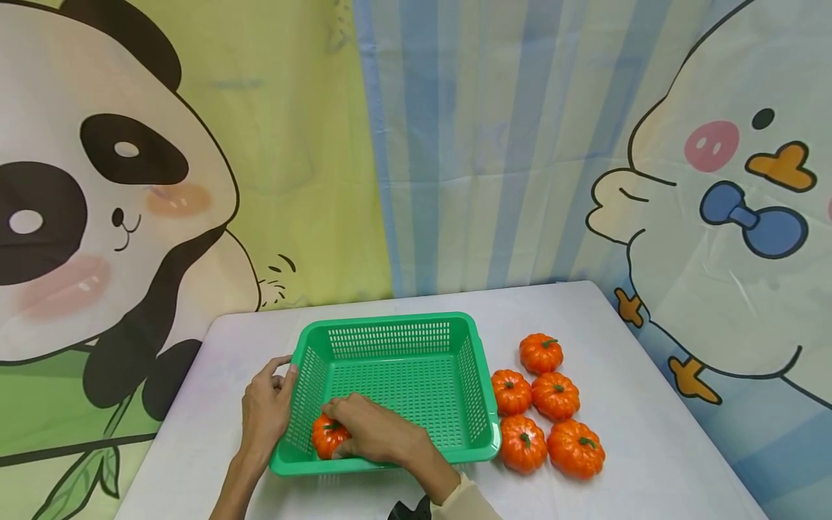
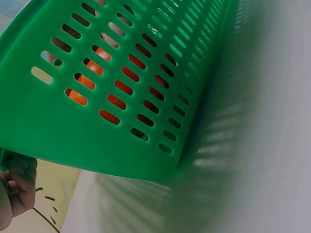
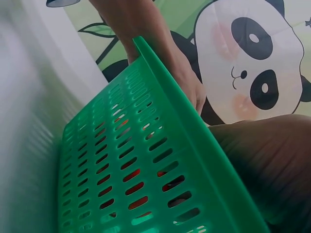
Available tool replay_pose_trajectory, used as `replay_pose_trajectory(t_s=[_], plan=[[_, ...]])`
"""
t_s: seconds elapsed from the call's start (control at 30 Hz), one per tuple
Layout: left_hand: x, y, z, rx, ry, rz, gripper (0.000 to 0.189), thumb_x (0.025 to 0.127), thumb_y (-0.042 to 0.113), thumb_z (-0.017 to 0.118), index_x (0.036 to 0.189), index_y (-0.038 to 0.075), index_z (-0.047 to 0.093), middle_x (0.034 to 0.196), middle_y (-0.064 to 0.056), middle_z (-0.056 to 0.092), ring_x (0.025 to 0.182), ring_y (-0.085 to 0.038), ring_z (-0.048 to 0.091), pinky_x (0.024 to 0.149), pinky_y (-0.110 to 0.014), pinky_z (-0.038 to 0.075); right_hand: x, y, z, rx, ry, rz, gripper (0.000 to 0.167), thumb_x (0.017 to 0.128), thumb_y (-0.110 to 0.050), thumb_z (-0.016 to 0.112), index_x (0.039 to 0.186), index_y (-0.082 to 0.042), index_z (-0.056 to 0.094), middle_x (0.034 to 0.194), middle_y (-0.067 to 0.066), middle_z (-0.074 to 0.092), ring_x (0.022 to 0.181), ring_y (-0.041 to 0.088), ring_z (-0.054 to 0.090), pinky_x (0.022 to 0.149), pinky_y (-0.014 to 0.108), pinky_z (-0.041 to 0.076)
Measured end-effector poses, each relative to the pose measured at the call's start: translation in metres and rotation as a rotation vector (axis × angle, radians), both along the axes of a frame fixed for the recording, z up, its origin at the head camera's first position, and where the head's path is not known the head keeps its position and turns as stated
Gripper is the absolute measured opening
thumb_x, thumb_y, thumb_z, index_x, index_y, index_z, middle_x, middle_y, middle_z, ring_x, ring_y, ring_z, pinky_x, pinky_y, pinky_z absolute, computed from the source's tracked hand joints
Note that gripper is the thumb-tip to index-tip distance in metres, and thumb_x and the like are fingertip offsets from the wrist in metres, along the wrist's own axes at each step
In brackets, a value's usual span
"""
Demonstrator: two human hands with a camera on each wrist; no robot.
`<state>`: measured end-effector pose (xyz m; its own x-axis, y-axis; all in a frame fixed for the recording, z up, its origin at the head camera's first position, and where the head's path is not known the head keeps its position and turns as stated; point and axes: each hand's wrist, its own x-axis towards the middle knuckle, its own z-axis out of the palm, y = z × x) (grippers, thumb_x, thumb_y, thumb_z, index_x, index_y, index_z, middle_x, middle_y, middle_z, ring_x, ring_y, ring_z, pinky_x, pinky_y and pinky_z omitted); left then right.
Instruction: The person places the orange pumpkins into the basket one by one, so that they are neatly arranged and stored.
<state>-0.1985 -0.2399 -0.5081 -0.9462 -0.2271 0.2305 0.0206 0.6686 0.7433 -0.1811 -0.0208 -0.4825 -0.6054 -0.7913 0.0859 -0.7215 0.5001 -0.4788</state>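
A green plastic basket [image 1: 471, 347] with slotted walls stands on the white table. My left hand [image 1: 265, 412] grips its left rim, thumb on the inner side; in the left wrist view the curled fingers [image 2: 22, 184] show at the rim. Over the near rim reaches my right hand [image 1: 377, 430], its fingers and thumb around a small orange pumpkin [image 1: 327, 436] low in the near left corner. Through the slots of the left wall, orange patches of that pumpkin [image 2: 116, 101] show. The near wall hides most of it in the right wrist view.
Several more orange pumpkins [image 1: 557, 396] with green stems sit in a cluster on the table [image 1: 640, 433], close to the basket's right side. Behind the table hangs a cloth backdrop [image 1: 448, 152] with cartoon animals.
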Motion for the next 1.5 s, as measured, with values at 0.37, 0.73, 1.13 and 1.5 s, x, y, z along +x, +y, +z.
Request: replay_pose_trajectory(t_s=[0.37, 0.73, 1.13, 1.5], plan=[[-0.0008, 0.0004, 0.0002, -0.005, -0.001, 0.004, 0.036, 0.113, 0.025, 0.061, 0.139, 0.001, 0.069, 0.066, -0.007, 0.067, 0.055, -0.012, 0.056, 0.055, -0.028, 0.042, -0.0004, -0.0019, -0.0008, 0.020, -0.012, -0.008, 0.041, 0.089, -0.021, 0.093, 0.124, -0.011, 0.073, 0.106, -0.006, 0.074, 0.087, -0.003, 0.059, 0.078, 0.009, 0.047], [-0.0004, -0.0002, 0.0002, 0.000, -0.003, 0.001, 0.038, 0.114, 0.027, 0.060, 0.140, 0.000, 0.068, 0.068, -0.009, 0.070, 0.055, -0.011, 0.058, 0.054, -0.028, 0.043, -0.0006, -0.0042, -0.0043, 0.038, -0.003, -0.006, 0.037, 0.089, -0.019, 0.093, 0.119, -0.010, 0.073, 0.101, -0.005, 0.072, 0.082, -0.002, 0.055, 0.074, 0.009, 0.045], [0.0000, 0.0009, -0.0001, -0.002, 0.010, -0.003, 0.038, 0.114, 0.027, 0.060, 0.140, 0.000, 0.069, 0.067, -0.008, 0.069, 0.053, -0.009, 0.055, 0.052, -0.028, 0.042, -0.0013, -0.0049, -0.0067, 0.035, 0.006, -0.008, 0.034, 0.089, -0.017, 0.093, 0.114, -0.010, 0.072, 0.098, -0.003, 0.071, 0.079, -0.003, 0.052, 0.071, 0.008, 0.044], [-0.0007, -0.0004, -0.0015, -0.010, 0.011, 0.002, 0.038, 0.114, 0.029, 0.060, 0.139, 0.001, 0.070, 0.062, -0.005, 0.066, 0.051, -0.008, 0.052, 0.052, -0.028, 0.040, -0.0021, -0.0048, -0.0071, 0.061, 0.028, -0.014, 0.039, 0.089, -0.024, 0.093, 0.119, -0.011, 0.073, 0.103, -0.006, 0.071, 0.085, -0.003, 0.055, 0.076, 0.010, 0.045]])
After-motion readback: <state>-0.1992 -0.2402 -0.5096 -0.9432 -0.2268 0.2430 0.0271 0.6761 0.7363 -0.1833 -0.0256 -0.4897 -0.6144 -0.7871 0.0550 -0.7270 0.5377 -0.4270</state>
